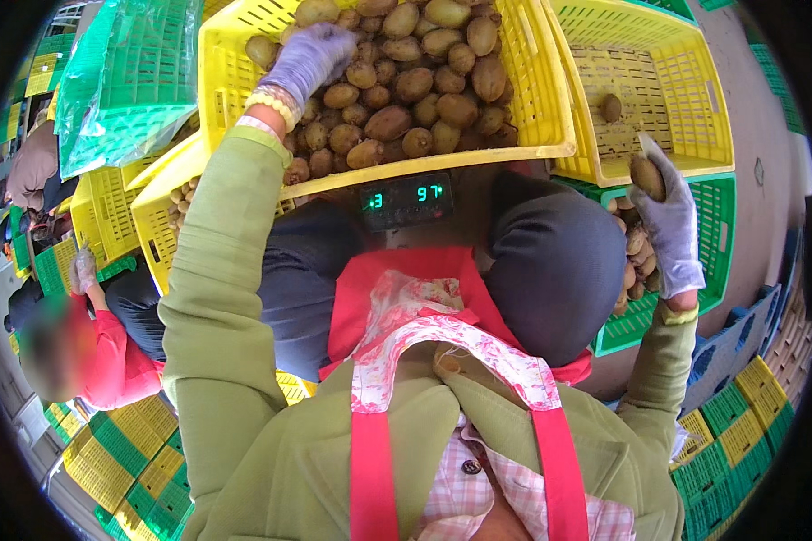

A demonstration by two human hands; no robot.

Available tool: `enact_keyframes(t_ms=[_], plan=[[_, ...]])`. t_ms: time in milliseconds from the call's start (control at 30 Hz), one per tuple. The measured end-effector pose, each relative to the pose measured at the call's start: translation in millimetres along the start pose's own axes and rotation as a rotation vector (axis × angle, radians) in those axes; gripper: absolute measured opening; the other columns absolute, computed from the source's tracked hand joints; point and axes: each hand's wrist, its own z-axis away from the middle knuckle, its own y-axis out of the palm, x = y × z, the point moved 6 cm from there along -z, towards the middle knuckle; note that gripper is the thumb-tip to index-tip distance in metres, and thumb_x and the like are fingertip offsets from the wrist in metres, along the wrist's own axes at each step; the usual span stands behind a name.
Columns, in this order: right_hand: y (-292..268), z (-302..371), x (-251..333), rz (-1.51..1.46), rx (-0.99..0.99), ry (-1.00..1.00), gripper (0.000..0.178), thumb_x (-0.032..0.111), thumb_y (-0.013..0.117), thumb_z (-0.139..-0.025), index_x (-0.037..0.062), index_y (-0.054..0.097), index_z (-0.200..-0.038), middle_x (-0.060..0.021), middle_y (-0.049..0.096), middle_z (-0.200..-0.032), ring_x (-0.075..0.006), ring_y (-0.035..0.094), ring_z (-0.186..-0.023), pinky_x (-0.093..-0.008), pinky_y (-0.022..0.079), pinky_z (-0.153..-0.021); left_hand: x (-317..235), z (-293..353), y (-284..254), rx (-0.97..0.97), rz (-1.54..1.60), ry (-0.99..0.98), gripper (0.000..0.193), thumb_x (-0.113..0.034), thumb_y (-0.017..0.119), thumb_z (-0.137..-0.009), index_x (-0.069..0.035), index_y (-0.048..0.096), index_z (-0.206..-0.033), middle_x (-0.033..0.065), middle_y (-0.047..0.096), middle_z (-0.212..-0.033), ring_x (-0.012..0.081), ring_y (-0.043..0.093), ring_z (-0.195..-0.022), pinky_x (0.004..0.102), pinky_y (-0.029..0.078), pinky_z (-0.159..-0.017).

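Brown kiwifruit (413,85) fill a large yellow crate (442,166) in front of me. My left hand (314,59), in a pale purple glove, reaches over the fruit at the crate's left side. Its fingers are curled together, and what lies under them is hidden. To the right, my right hand (669,221) in a whitish glove is closed around one kiwifruit (648,178). It is over a green crate (718,248) with more kiwifruit in it, just in front of a second yellow crate (668,168). A single kiwifruit (611,108) lies in that second yellow crate.
A scale display (407,200) with lit green digits sits below the large crate, between my knees. Farther left stand a plastic-wrapped green crate (131,81) and stacked yellow crates (108,212). A person in a red garment (122,361) sits at left. Crate stacks (740,433) stand at lower right.
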Motion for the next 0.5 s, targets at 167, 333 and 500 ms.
enact_keyframes(t_ms=[167,333,500], plan=[[-22,36,-116,0.077,0.06,0.268,0.061,0.001,0.07,-0.074,0.0014,0.054,-0.133,-0.0183,0.063,-0.116,-0.0271,0.062,-0.104,-0.0336,0.05,-0.094,-10,-4,26,-0.069,-0.738,0.41,0.039,-0.03,0.065,-0.084,-0.013,0.064,-0.119,0.0144,0.067,-0.103,0.0324,0.061,-0.101,0.0415,0.047,-0.095],[-22,29,-93,0.259,0.1,0.033,0.059,-0.003,0.067,-0.071,0.0008,0.056,-0.13,-0.0168,0.063,-0.119,-0.0312,0.059,-0.112,-0.0357,0.043,-0.103,-85,19,111,0.075,-0.923,0.823,0.047,-0.021,0.068,-0.077,-0.015,0.061,-0.124,0.0119,0.059,-0.124,0.0327,0.052,-0.119,0.0426,0.043,-0.1],[-21,25,-92,0.159,0.063,0.062,0.056,-0.004,0.065,-0.075,0.0,0.055,-0.13,-0.0167,0.059,-0.125,-0.0287,0.056,-0.118,-0.0345,0.042,-0.105,-97,20,189,0.151,-1.244,1.077,0.044,-0.015,0.057,-0.086,-0.014,0.058,-0.13,0.0096,0.053,-0.137,0.0283,0.042,-0.134,0.0411,0.031,-0.112]])
